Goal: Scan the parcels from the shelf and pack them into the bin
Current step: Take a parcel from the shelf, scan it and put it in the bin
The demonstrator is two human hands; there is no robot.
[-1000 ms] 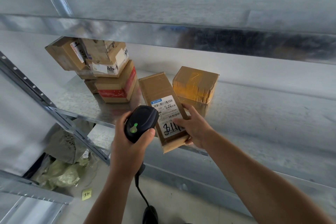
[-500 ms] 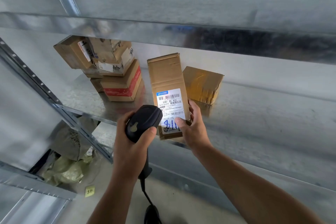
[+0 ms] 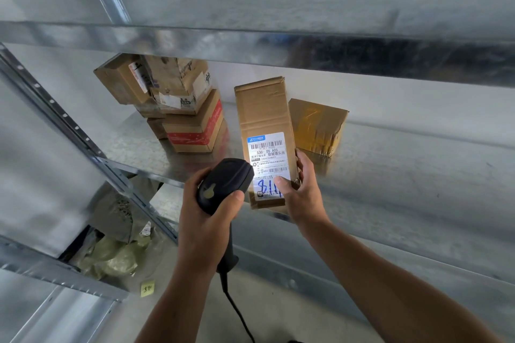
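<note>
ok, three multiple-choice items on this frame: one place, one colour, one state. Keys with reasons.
1. Relative to the held parcel, the tape-wrapped box sits: A) on top of it B) left of it C) right of it, behind.
2. The marker writing on the label is: A) blue B) red C) green.
3. The left hand: A) hangs empty B) grips the scanner C) points at the label.
Key: 1 C, it shows past the parcel's right edge; 2 A, blue digits; 3 B, fingers wrap the scanner.
</note>
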